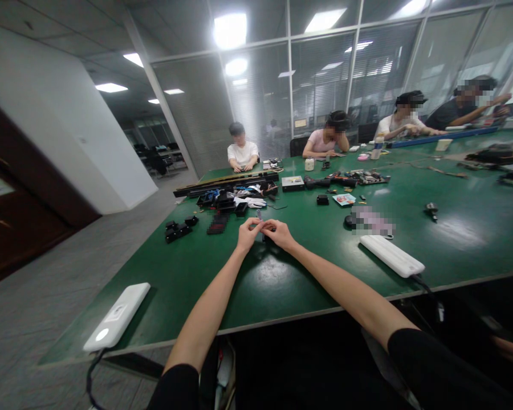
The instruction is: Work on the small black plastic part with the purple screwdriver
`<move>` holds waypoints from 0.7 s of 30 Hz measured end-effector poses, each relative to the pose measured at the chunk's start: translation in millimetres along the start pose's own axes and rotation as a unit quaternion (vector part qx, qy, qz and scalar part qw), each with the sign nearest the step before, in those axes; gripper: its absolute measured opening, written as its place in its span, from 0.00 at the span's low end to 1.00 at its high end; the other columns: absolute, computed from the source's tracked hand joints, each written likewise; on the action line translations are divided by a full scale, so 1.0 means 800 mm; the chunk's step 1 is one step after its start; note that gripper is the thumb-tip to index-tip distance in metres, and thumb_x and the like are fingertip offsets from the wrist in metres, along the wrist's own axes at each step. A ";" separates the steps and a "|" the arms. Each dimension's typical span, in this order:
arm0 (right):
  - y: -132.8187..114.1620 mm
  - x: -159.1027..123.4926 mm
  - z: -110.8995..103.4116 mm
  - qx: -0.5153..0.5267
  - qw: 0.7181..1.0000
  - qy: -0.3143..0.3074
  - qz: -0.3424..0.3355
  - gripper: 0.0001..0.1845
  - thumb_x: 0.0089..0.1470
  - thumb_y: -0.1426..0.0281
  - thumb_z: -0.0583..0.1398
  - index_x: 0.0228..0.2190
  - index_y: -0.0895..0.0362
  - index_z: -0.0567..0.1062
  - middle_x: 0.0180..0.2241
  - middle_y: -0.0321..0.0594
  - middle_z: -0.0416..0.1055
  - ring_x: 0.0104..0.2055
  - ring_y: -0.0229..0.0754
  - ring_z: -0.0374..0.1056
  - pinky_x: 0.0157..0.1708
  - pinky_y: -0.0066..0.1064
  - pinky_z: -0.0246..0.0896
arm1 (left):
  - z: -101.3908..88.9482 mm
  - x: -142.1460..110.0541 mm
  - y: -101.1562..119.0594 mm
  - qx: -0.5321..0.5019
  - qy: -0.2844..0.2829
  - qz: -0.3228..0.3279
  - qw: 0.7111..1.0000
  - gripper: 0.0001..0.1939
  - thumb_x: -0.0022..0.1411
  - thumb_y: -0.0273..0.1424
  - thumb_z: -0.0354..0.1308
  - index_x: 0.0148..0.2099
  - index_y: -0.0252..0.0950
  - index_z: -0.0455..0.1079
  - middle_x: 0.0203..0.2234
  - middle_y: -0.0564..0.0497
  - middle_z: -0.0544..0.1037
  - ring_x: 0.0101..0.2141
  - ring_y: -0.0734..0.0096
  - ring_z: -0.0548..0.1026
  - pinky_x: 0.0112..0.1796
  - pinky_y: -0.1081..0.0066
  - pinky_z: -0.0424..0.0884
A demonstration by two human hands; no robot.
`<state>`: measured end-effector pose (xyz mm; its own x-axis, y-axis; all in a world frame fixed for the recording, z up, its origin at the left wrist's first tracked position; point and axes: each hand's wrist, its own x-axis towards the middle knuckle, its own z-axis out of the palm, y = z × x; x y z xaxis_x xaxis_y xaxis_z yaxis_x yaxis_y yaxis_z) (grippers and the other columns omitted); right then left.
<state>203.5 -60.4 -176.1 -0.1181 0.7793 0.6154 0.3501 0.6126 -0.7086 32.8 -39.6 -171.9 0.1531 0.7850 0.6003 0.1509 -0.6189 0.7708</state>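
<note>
My left hand (248,233) and my right hand (280,233) meet above the green table (188,290), fingers pinched together. Between the fingertips is a small greyish piece (259,214), its upper end sticking out past them. Most of it is hidden by my fingers, so its kind cannot be made out. Both hands appear closed on it. Just left of my hands lies a dark item (218,223) with reddish parts. Beyond them is a pile of black parts (226,199) with white gloves (251,202).
White power banks with cables lie at the left (117,319) and right (391,256) front edges. Black blocks (178,230) sit left. A black box (322,200), a power drill (316,182) and a circuit board (371,177) lie farther back. Several people sit across the table.
</note>
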 end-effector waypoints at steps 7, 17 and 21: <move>0.007 0.001 -0.001 -0.006 1.000 0.003 0.004 0.08 0.57 0.63 0.67 0.35 0.54 0.82 0.32 0.38 0.81 0.35 0.42 0.76 0.40 0.33 0.70 | 0.002 -0.001 -0.001 -0.012 -0.009 -0.014 1.000 0.14 0.71 0.37 0.61 0.52 0.33 0.73 0.47 0.45 0.78 0.44 0.63 0.79 0.45 0.59 0.79; -0.003 0.000 -0.004 -0.016 1.000 -0.013 0.000 0.06 0.59 0.71 0.64 0.37 0.52 0.84 0.34 0.38 0.83 0.38 0.44 0.76 0.46 0.35 0.69 | 0.001 -0.005 0.006 -0.019 -0.022 -0.006 1.000 0.14 0.72 0.38 0.60 0.51 0.33 0.74 0.46 0.45 0.79 0.44 0.63 0.79 0.46 0.58 0.78; -0.006 -0.001 -0.006 -0.021 1.000 -0.017 0.009 0.08 0.59 0.72 0.64 0.37 0.50 0.84 0.35 0.37 0.83 0.39 0.45 0.75 0.49 0.38 0.68 | 0.001 -0.006 0.005 -0.019 -0.009 -0.007 1.000 0.13 0.71 0.38 0.61 0.48 0.33 0.75 0.45 0.46 0.80 0.45 0.64 0.79 0.47 0.59 0.78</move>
<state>206.4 -64.5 -171.9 -0.1423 0.7951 0.5896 0.3919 0.5922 -0.7040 33.8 -46.1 -171.8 0.1680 0.7931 0.5854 0.1156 -0.6056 0.7873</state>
